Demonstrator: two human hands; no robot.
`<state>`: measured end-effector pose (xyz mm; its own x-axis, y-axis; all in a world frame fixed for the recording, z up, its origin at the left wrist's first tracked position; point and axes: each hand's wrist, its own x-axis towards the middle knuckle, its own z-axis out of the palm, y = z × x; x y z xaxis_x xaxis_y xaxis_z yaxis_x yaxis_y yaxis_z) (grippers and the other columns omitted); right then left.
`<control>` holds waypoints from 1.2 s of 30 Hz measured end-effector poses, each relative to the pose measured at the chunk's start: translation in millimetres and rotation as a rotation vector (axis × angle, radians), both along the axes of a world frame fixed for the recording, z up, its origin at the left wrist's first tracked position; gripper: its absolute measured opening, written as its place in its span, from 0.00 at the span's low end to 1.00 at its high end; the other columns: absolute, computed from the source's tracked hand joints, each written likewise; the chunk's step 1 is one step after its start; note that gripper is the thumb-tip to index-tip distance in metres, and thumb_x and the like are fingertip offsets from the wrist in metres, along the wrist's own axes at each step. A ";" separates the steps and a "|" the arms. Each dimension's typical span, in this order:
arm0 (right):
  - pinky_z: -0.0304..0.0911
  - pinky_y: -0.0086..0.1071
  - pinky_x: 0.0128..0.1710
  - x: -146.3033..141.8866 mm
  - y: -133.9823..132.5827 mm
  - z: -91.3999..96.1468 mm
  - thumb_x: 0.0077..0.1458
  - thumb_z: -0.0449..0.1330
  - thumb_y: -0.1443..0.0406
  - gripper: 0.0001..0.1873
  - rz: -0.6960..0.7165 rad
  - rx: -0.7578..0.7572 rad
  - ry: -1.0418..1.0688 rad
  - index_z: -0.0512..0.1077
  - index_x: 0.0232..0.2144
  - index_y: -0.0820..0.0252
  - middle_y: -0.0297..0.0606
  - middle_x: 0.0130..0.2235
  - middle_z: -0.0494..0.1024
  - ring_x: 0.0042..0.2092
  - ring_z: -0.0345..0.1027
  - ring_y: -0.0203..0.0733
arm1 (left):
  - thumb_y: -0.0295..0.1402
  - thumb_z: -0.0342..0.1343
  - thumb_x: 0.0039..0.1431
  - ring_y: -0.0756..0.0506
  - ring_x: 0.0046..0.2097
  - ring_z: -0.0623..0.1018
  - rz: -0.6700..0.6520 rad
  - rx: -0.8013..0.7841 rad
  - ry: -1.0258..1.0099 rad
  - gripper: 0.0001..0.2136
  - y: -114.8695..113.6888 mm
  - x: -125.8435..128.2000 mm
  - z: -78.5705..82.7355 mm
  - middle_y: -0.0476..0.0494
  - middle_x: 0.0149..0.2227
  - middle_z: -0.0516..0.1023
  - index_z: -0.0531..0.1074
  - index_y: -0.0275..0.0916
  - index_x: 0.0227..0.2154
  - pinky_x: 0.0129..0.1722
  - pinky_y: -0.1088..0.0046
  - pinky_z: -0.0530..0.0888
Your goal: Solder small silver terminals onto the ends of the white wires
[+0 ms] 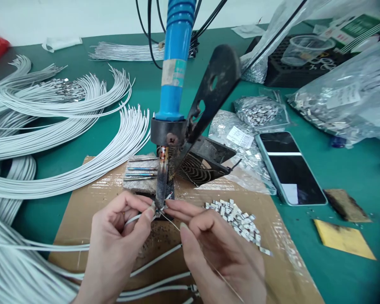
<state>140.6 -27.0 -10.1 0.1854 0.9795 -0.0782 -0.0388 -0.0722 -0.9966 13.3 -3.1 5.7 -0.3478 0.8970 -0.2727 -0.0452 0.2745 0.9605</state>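
A blue-handled soldering iron (174,80) is held tip-down in a black stand (205,93). My left hand (120,228) is closed in a pinch on a white wire (132,220), its end just beside the iron's dark tip. A thin strand of solder wire (170,220) runs from the tip back through my right hand (218,245), whose curled fingers grip it. The index and middle fingertips of that hand reach close to the tip. My fingers partly hide the small part at the wire's end, so its shape is unclear.
Bundles of white wires (114,160) fill the left side. Small metal pieces (236,219) lie piled on the cardboard (272,270). A small fan (196,164) stands behind the iron. To the right are a phone (291,169), a yellow sponge (343,238) and bags of metal parts (259,110).
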 end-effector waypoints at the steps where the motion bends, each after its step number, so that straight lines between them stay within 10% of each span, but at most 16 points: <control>1: 0.75 0.28 0.52 0.1 0.2 0.2 0.64 0.59 0.69 0.13 -0.001 0.001 0.002 0.69 0.26 0.53 0.30 0.48 0.87 0.47 0.84 0.39 | 0.27 0.70 0.48 0.56 0.27 0.75 -0.003 0.002 0.002 0.06 0.0 -0.5 -0.2 0.49 0.29 0.83 0.78 0.38 0.21 0.27 0.89 0.70; 36: 0.77 0.31 0.50 -1.1 0.5 -0.3 0.62 0.61 0.70 0.13 -0.025 0.019 0.033 0.70 0.26 0.54 0.38 0.46 0.87 0.45 0.85 0.42 | 0.27 0.70 0.45 0.54 0.25 0.72 -0.018 -0.008 0.068 0.06 -0.2 -2.2 0.0 0.48 0.30 0.82 0.78 0.37 0.21 0.24 0.85 0.67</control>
<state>139.4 -26.5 -10.4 0.2074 0.9760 -0.0664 -0.0729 -0.0523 -0.9960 11.1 -3.3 5.7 -0.3491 0.9014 -0.2562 0.0252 0.2823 0.9590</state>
